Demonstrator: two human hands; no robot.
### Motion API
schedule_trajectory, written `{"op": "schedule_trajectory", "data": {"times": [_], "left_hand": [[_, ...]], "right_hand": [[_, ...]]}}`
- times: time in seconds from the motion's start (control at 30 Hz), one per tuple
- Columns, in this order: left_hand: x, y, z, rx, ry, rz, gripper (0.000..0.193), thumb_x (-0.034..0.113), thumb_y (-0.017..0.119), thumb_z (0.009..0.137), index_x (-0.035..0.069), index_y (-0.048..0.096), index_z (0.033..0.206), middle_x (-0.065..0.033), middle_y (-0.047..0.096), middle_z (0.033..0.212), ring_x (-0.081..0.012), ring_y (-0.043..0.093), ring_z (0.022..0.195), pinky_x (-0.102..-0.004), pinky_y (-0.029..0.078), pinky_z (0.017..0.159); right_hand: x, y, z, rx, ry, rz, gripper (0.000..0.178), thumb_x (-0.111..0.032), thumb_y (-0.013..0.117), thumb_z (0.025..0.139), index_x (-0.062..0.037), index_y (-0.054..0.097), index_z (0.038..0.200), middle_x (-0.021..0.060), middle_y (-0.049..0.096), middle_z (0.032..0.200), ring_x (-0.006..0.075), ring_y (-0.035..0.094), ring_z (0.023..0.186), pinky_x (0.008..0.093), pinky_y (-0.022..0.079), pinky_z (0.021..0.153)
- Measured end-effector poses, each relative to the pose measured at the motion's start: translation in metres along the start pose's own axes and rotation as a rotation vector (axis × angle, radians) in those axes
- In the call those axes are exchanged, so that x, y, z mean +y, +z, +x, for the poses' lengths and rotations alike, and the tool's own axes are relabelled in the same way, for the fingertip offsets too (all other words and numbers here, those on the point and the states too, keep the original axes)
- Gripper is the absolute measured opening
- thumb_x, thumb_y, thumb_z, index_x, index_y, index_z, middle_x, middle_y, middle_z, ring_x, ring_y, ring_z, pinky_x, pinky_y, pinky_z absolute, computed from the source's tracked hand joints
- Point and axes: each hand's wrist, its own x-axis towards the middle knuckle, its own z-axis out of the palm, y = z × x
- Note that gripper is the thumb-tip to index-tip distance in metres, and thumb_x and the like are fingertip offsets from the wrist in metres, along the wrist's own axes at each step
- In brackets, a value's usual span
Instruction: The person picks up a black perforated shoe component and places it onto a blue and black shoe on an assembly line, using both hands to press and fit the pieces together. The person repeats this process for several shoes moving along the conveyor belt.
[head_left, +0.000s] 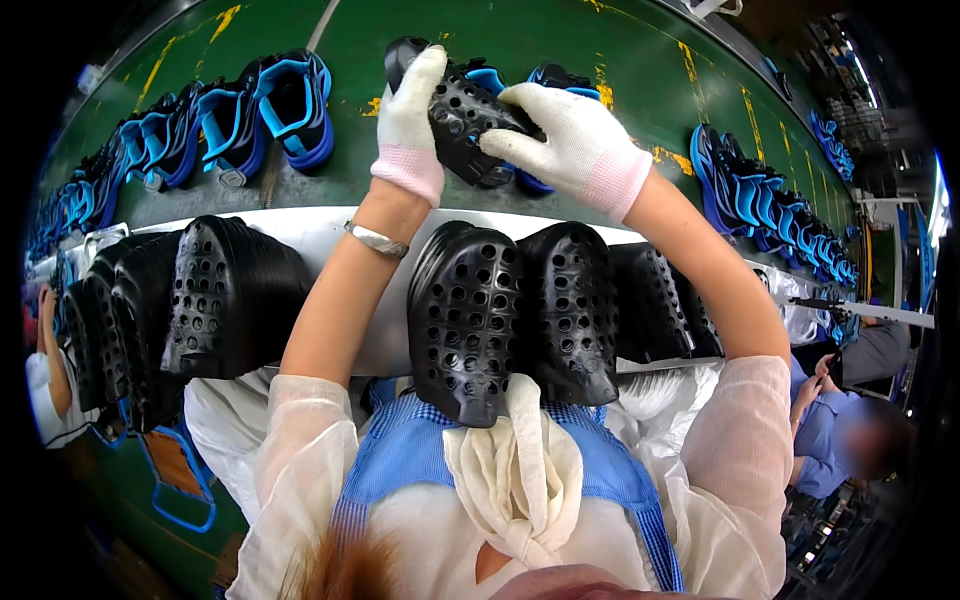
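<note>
Both my hands wear white knit gloves with pink cuffs and are raised over the green work surface. Between them is a black plastic shoe insert (466, 122) dotted with round holes, held tilted. My left hand (408, 125) is wrapped round its left side, the thumb along its upper part. With thumb and fingers on either side, my right hand (568, 140) grips its right end. Behind the insert, blue and black shoes (560, 78) are partly hidden by it and my hands. Nested stacks of like inserts (465, 310) stand just below, close to my apron.
A row of blue and black shoes (293, 108) runs along the left of the green surface (380, 25); another row (750, 200) runs down the right. More insert stacks (205, 295) stand at left and right on the white ledge (335, 235). A co-worker (830, 430) sits at right.
</note>
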Motion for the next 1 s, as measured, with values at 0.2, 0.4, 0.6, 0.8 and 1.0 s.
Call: {"op": "schedule_trajectory", "data": {"times": [0.2, 0.4, 0.6, 0.8, 1.0], "left_hand": [[-0.012, -0.017, 0.015, -0.017, -0.129, 0.067, 0.035, 0.038, 0.061, 0.086, 0.005, 0.060, 0.097, -0.0057, 0.064, 0.087, -0.0154, 0.064, 0.075, -0.0295, 0.053, 0.068], [-0.039, -0.065, 0.012, -0.432, 0.426, 1.317, 0.035, 0.029, 0.059, 0.084, 0.007, 0.059, 0.112, -0.0149, 0.056, 0.110, -0.0341, 0.057, 0.095, -0.0381, 0.048, 0.084], [-0.054, -0.072, 0.005, -0.446, 0.413, 1.477, 0.034, 0.026, 0.058, 0.083, 0.006, 0.060, 0.110, -0.0125, 0.056, 0.114, -0.0325, 0.056, 0.102, -0.0396, 0.047, 0.088], [-0.055, -0.077, 0.004, -0.397, 0.409, 1.459, 0.030, 0.023, 0.059, 0.082, 0.007, 0.061, 0.107, -0.0091, 0.057, 0.113, -0.0299, 0.057, 0.102, -0.0396, 0.048, 0.087], [-0.052, -0.060, 0.007, -0.388, 0.170, 1.691, 0.035, 0.028, 0.061, 0.080, 0.008, 0.061, 0.109, -0.0112, 0.058, 0.110, -0.0315, 0.058, 0.100, -0.0392, 0.049, 0.084]], "right_hand": [[0.008, -0.005, 0.006, -0.072, 0.015, -0.120, 0.044, -0.042, 0.061, 0.081, 0.0019, 0.061, 0.082, 0.0208, 0.062, 0.071, 0.0349, 0.063, 0.069, 0.0402, 0.051, 0.066], [0.046, -0.020, 0.011, -0.224, 0.143, -0.308, 0.045, -0.043, 0.061, 0.079, 0.0014, 0.061, 0.075, 0.0199, 0.061, 0.066, 0.0353, 0.063, 0.066, 0.0409, 0.051, 0.064], [0.046, -0.018, 0.052, -0.381, 0.169, -0.388, 0.046, -0.044, 0.059, 0.077, 0.0017, 0.065, 0.078, 0.0209, 0.063, 0.071, 0.0347, 0.064, 0.071, 0.0385, 0.052, 0.069], [0.032, 0.032, 0.082, -0.380, 0.113, -0.598, 0.040, -0.038, 0.054, 0.084, 0.0006, 0.065, 0.082, 0.0196, 0.066, 0.081, 0.0355, 0.065, 0.078, 0.0422, 0.052, 0.074], [0.042, 0.082, 0.089, -0.512, 0.155, -0.638, 0.023, -0.022, 0.058, 0.083, -0.0041, 0.069, 0.093, 0.0172, 0.068, 0.094, 0.0320, 0.066, 0.089, 0.0391, 0.053, 0.076]]}}
